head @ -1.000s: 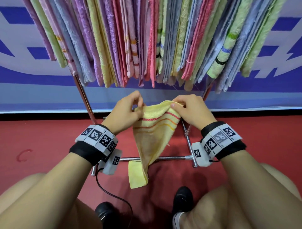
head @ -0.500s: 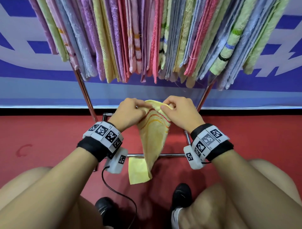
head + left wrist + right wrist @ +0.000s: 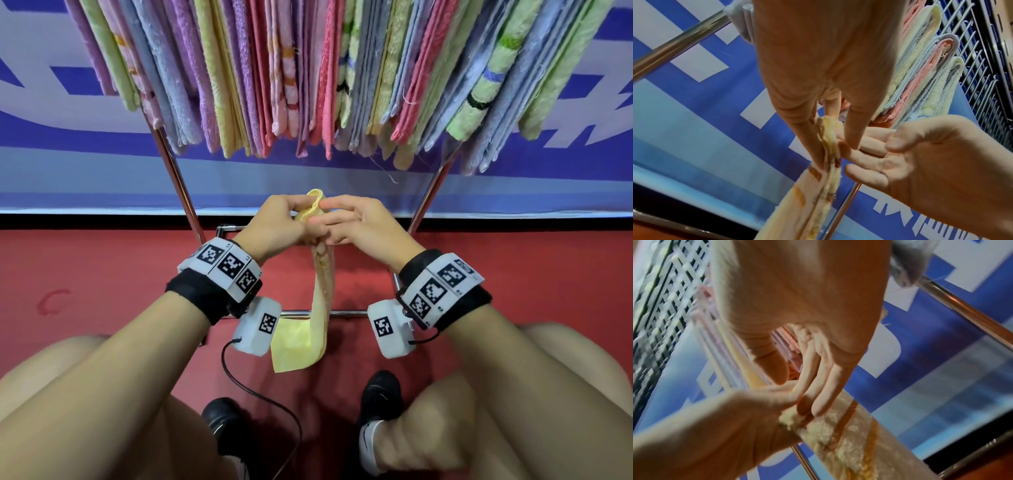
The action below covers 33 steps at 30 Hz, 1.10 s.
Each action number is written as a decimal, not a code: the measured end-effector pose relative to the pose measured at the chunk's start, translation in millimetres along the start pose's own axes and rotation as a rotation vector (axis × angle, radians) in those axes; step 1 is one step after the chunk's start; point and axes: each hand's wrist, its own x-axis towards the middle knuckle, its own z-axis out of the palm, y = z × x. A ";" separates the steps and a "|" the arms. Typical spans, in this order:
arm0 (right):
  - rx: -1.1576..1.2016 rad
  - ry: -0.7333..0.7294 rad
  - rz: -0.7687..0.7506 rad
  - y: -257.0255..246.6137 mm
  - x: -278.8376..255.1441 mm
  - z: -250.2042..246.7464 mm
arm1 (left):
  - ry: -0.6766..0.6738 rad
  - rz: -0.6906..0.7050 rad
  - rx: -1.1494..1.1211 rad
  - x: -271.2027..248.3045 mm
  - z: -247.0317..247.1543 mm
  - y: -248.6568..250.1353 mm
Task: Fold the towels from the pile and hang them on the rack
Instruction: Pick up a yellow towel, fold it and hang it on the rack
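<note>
Knees, black shoes nearest. Yellow striped towel (image 3: 320, 298) hung between hands, above red floor. Left hand (image 3: 274, 228) pinched doubled top edge, keeping fold aligned; right hand (image 3: 359, 222) flat-fingered against it, grip open. Towel spread wider a second ago, now narrow. Loaded rack (image 3: 178, 185) beyond.

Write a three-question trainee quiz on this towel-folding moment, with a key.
1. True or false: the yellow towel already hangs on the rack.
2. Which hand pinches the towel's top edge? A) left hand B) right hand C) neither
3. Fill in: the right hand's fingers lie ____ against the towel.

Key: 1 false, it hangs from the hands below the hung towels. 2 A. 3 straight.
</note>
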 end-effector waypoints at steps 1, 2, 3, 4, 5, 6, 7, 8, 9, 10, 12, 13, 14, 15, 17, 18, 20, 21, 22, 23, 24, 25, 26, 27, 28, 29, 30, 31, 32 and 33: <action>0.085 -0.032 0.029 -1.8 0.6 -2.6 | 0.006 0.014 0.016 0.6 -1.7 0.5; 0.123 -0.030 0.033 -4.1 -0.2 -5.3 | 0.007 0.039 0.044 1.7 -3.8 0.6; 0.088 0.034 0.010 -4.4 -0.4 -8.2 | -0.002 0.077 0.070 1.6 -5.3 1.9; -0.010 0.149 -0.034 -2.5 0.7 -11.4 | -0.014 0.120 0.096 1.8 -7.7 2.8; -0.118 0.259 -0.081 0.8 1.9 -14.7 | -0.028 0.161 0.117 1.4 -10.2 4.6; -0.188 0.322 -0.107 4.7 3.5 -17.3 | -0.044 0.190 0.130 1.1 -12.7 6.7; -0.207 0.303 -0.117 6.0 4.5 -18.7 | -0.067 0.206 0.123 0.4 -15.6 9.6; -0.179 0.209 -0.106 6.3 5.8 -19.0 | -0.093 0.211 0.101 -0.5 -18.6 12.5; -0.118 0.079 -0.081 6.2 6.7 -18.8 | -0.123 0.216 0.078 -2.0 -21.9 15.5; -0.043 -0.046 -0.057 6.0 7.0 -18.1 | -0.143 0.225 0.058 -3.0 -26.1 18.0; 0.078 -0.169 -0.033 5.4 6.9 -15.2 | -0.127 0.251 0.036 -4.2 -34.6 22.2; 0.081 -0.155 -0.052 4.0 5.3 -13.1 | -0.085 0.271 0.020 -3.8 -37.6 22.8; 0.072 -0.108 -0.088 2.9 3.4 -11.1 | -0.015 0.282 -0.013 -2.6 -38.5 21.2; 0.064 -0.042 -0.132 1.8 2.0 -9.3 | 0.067 0.271 -0.069 -0.7 -37.2 17.6; 0.088 0.086 -0.209 -1.0 0.5 -6.6 | 0.143 0.164 -0.205 -0.2 -29.6 9.8; 0.124 0.136 -0.236 -2.8 0.2 -5.8 | 0.075 0.087 -0.257 -1.0 -23.5 5.0; 0.192 0.206 -0.267 -7.6 -0.9 -5.0 | -0.154 -0.021 -0.323 -4.4 -10.5 -4.9; 0.212 0.239 -0.272 -9.6 -2.0 -5.2 | -0.221 -0.038 -0.335 -6.7 -4.6 -7.5; 0.227 0.280 -0.269 -10.3 -2.3 -6.4 | -0.226 -0.035 -0.328 -6.5 -0.8 -9.7; 0.235 0.335 -0.260 -9.6 -1.2 -9.2 | -0.202 -0.015 -0.314 -5.5 1.8 -9.9; 0.253 0.401 -0.245 -9.2 0.1 -12.2 | -0.153 0.018 -0.284 -3.3 3.1 -10.5; 0.284 0.472 -0.221 -8.7 2.1 -15.5 | -0.103 0.053 -0.241 -1.8 4.2 -10.3; 0.321 0.528 -0.194 -7.7 4.2 -19.6 | -0.056 0.079 -0.205 -1.6 5.1 -9.0; 0.372 0.542 -0.169 -7.1 6.1 -22.9 | -0.024 0.098 -0.192 -2.3 5.8 -6.7; 0.448 0.497 -0.146 -6.3 7.6 -24.8 | -0.005 0.117 -0.205 -3.2 6.3 -3.8; 0.532 0.399 -0.119 -5.6 7.6 -23.6 | 0.011 0.140 -0.228 -4.8 6.2 0.2; 0.611 0.260 -0.083 -4.2 6.4 -19.5 | 0.036 0.160 -0.260 -5.3 5.7 3.9; 0.644 0.112 -0.039 -2.8 3.5 -13.2 | 0.067 0.179 -0.286 -4.6 3.2 6.9; 0.621 -0.009 0.002 -0.4 0.5 -5.4 | 0.101 0.199 -0.306 -2.4 -0.1 8.2; 0.541 -0.064 0.029 3.1 -0.8 1.1 | 0.139 0.218 -0.308 -0.5 -3.8 9.3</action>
